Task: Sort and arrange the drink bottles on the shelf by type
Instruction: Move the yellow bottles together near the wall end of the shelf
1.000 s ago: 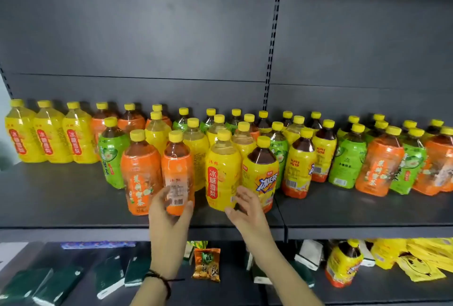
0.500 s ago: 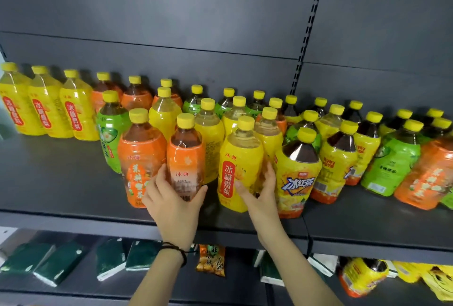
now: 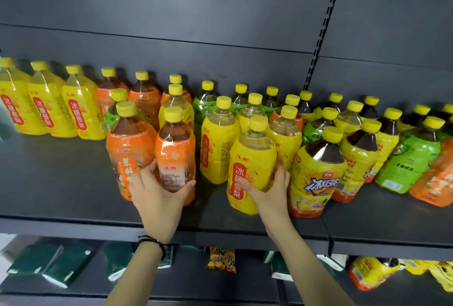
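Head view: at the shelf [image 3: 61, 183] front, left hand [image 3: 159, 197] fingers wrap the orange-label bottle [image 3: 175, 148] low down, right hand [image 3: 269, 190] fingers clasp the yellow-label bottle [image 3: 250, 158] near its base; best lifted upright, clear of neighbours, toward matching rows.

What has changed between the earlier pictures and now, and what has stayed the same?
The right hand, open and reaching a second ago, now curls its fingers round the front yellow pear-drink bottle. The left hand keeps its hold on the orange-labelled bottle. Both bottles still stand on the shelf; the bottle rows behind look unmoved.
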Available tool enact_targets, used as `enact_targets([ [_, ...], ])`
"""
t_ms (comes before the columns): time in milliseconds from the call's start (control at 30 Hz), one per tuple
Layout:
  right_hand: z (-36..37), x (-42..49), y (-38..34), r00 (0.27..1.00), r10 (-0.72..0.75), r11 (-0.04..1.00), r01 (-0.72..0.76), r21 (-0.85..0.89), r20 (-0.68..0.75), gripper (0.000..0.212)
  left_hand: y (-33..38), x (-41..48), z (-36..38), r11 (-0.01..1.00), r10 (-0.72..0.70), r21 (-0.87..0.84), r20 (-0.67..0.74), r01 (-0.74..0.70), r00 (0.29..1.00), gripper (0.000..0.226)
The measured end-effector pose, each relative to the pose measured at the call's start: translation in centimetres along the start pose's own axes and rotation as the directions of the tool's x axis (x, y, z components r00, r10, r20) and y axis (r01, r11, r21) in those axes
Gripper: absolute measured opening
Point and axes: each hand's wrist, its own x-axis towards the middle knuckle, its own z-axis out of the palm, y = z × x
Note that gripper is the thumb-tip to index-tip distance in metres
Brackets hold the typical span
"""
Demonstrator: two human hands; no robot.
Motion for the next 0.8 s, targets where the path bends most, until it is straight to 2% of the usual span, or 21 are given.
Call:
enact_targets([
  [100, 0.7, -0.3, -0.1, 0.998, 0.022, 0.997, -0.027, 0.072, 0.064, 0.116, -0.8, 1.1, -0.1, 0.997, 0.022, -0.07, 0.057, -0.018, 0.998, 0.09],
  [233, 1.7, -0.9, -0.5, 0.986, 0.028, 0.985, -0.055, 0.162, 0.164, 0.106, -0.7, 0.7, 0.0, 0.988, -0.008, -0.154, 0.078, 0.02, 0.997, 0.09],
  [300, 1.9, -1.1, -0.8, 0.982, 0.022, 0.986, -0.053, 0.157, 0.19, 0.103, 0.2, -0.8, -0.2, 0.978, -0.02, -0.205, 0.032, 0.026, 0.999, 0.087],
  [367, 2.0, -1.2, -0.9, 0.976, 0.015, 0.988, -0.048, 0.145, 0.216, 0.097, 1.1, -2.8, -0.4, 0.965, 0.047, -0.258, -0.015, -0.05, 0.999, 0.076],
  [433, 2.2, -1.4, -1.0, 0.97, 0.013, 0.987, -0.052, 0.153, 0.245, 0.095, 1.6, -4.0, -0.4, 0.921, 0.138, -0.376, 0.079, -0.098, 0.987, 0.064],
  [533, 2.0, -1.4, -0.5, 0.953, 0.009, 0.98, -0.068, 0.188, 0.301, 0.099, 1.9, -4.1, 0.5, 0.881, 0.185, -0.473, 0.336, -0.004, 0.924, 0.072],
  [633, 1.2, -0.9, -0.2, 0.934, 0.013, 0.974, -0.093, 0.207, 0.357, 0.099, 1.8, -3.6, 1.5, 0.884, 0.211, -0.468, 0.399, 0.0, 0.892, 0.082],
  [700, 0.5, -0.6, -0.1, 0.954, 0.005, 0.979, -0.066, 0.195, 0.3, 0.082, 1.9, -3.3, 2.0, 0.876, 0.205, -0.481, 0.436, 0.035, 0.876, 0.087],
  [800, -0.6, -0.2, 0.8, 0.999, 0.002, 0.984, -0.011, 0.18, 0.05, 0.053, 2.2, -3.1, 2.5, 0.841, 0.181, -0.524, 0.504, 0.133, 0.844, 0.093],
])
